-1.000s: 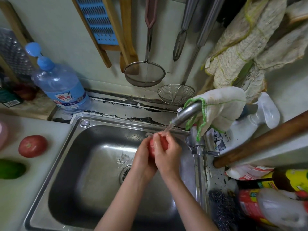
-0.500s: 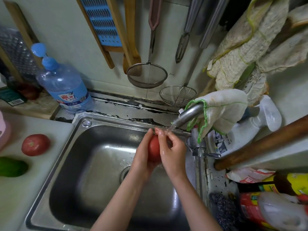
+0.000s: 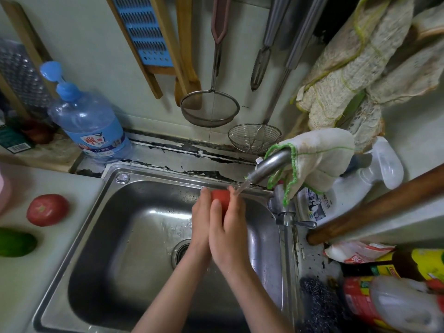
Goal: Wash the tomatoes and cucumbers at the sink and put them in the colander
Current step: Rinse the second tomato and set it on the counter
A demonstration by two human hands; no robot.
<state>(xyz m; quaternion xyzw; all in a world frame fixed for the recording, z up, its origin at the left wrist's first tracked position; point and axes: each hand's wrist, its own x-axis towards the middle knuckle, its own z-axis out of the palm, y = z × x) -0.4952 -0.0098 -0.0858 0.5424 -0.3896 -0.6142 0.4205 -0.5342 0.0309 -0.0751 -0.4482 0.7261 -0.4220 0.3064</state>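
One tomato (image 3: 221, 197), red, clasped between left hand (image 3: 201, 219) and right hand (image 3: 230, 228), fingers (image 3: 204, 198) pressed together and curled round it, under running tap (image 3: 269, 164) above sink (image 3: 149, 272); second tomato (image 3: 47, 209) and cucumber (image 3: 15, 241) on tabletop (image 3: 48, 284), left.

Both bare forearms rise from the bottom edge of the frame and come together near the middle, with the wrists touching. The left hand (image 3: 200, 219) and the right hand (image 3: 231, 227) stand palm against palm, fingers pointing to the top of the frame. Between the fingers they hold a small round red tomato (image 3: 221, 197). The right thumb lies over the left hand.
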